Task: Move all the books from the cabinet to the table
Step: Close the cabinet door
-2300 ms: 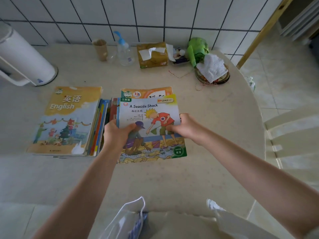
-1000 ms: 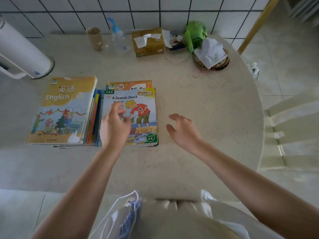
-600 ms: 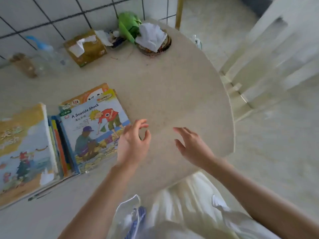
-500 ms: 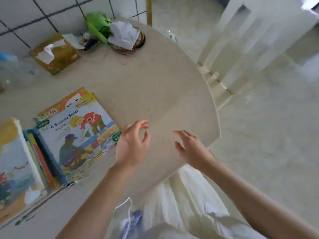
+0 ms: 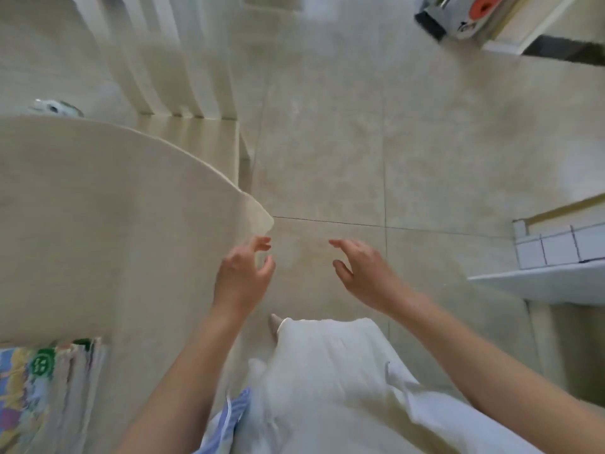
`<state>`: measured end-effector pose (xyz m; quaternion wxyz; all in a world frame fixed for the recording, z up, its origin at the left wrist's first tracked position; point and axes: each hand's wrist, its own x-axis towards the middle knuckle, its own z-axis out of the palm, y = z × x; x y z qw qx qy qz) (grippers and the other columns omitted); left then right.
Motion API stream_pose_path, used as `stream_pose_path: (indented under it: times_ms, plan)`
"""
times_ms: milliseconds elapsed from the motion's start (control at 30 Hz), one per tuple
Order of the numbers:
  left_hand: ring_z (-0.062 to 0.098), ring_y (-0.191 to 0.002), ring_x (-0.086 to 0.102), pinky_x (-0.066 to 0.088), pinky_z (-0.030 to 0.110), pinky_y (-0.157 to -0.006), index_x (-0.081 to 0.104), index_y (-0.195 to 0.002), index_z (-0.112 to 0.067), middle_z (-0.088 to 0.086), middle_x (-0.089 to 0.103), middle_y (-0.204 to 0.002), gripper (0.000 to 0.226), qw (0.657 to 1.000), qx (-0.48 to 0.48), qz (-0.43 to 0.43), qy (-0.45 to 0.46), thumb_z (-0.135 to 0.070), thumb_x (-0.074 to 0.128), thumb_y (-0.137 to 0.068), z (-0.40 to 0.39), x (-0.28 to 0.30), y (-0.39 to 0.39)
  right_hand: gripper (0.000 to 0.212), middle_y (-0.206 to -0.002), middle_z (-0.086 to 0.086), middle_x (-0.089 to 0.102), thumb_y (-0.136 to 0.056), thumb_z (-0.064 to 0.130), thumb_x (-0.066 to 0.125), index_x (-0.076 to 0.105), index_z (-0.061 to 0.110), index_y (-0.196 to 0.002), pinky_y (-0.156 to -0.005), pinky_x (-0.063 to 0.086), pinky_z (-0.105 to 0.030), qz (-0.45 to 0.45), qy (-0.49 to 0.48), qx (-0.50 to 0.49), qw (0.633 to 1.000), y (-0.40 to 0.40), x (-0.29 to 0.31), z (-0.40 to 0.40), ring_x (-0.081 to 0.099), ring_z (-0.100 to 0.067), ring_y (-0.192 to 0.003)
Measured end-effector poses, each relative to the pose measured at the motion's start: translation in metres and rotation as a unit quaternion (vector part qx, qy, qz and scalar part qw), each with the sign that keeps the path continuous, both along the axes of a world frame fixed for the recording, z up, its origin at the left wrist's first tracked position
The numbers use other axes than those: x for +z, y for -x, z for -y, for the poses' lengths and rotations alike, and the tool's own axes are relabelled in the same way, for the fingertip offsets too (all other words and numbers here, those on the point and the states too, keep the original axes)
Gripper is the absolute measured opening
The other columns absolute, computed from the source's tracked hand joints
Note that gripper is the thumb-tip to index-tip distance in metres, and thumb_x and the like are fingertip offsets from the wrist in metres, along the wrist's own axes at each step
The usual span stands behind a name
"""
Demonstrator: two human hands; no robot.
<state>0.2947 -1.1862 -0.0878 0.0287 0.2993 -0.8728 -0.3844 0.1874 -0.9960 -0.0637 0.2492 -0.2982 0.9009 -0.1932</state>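
Beige stone-like desk (image 5: 98, 224) fills the left of the view, its rounded edge ending just left of the left hand (image 5: 244, 276); the left hand hangs over the desk's edge with its fingers (image 5: 262, 244) loosely spread and slightly bent, holding nothing; the right hand (image 5: 363, 273) hovers to its right over the tiled floor (image 5: 360, 142), well apart from the desk, fingers relaxed and half extended, also holding nothing; both bare forearms reach in from the near edge of the view; the books (image 5: 42, 388) lie on the desk at the near left corner, a blurred stack of colourful covers with a green round mark on the top one, well apart from both hands; a pale slatted chair (image 5: 163, 54) stands at the far side of the desk, its seat touching or just beside the desk's edge, which of the two cannot be told; white clothing (image 5: 327, 388) with a blue striped piece covers the near middle; on the right a white tiled ledge (image 5: 556, 253) juts in from the edge; at the far right a blurred grey object with an orange ring (image 5: 458, 14) sits by a pale frame, too smeared to identify.
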Motion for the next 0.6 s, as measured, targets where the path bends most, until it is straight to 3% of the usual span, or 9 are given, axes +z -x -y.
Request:
stream_pose_path:
  times_ms: [267, 400, 600]
  plan:
    - [0.015, -0.093, 0.068, 0.053, 0.034, -0.084, 0.068, -0.107, -0.018, -0.003, 0.073, -0.097, 0.018, 0.988, -0.15, -0.02, -0.011, -0.018, 0.064, -0.089, -0.102, -0.004, 0.059, 0.043, -0.132, -0.011, 0.058, -0.093, 0.016, 0.052, 0.048, 0.007, -0.135, -0.105, 0.038, -0.032, 0.005, -0.008, -0.169, 0.986, -0.012, 0.002, -0.147, 0.051, -0.025, -0.124]
    - [0.015, -0.092, 0.068, 0.053, 0.033, -0.083, 0.068, -0.107, -0.018, 0.002, 0.073, -0.093, 0.017, 0.974, -0.222, -0.012, -0.042, -0.025, 0.061, -0.093, -0.196, -0.008, 0.091, 0.043, -0.133, -0.01, 0.057, -0.093, 0.017, 0.052, 0.049, 0.008, -0.135, -0.105, 0.037, -0.031, -0.001, -0.011, -0.246, 0.969, -0.028, 0.007, -0.234, 0.051, -0.025, -0.124]
    - [0.014, -0.092, 0.067, 0.053, 0.031, -0.083, 0.068, -0.105, -0.022, -0.006, 0.068, -0.09, 0.016, 0.941, -0.326, 0.015, -0.088, -0.03, 0.06, -0.094, -0.351, -0.008, 0.125, 0.042, -0.131, -0.009, 0.058, -0.094, 0.019, 0.051, 0.049, 0.009, -0.134, -0.102, 0.04, -0.034, 0.001, -0.022, -0.348, 0.937, -0.053, 0.014, -0.372, 0.052, -0.027, -0.121]
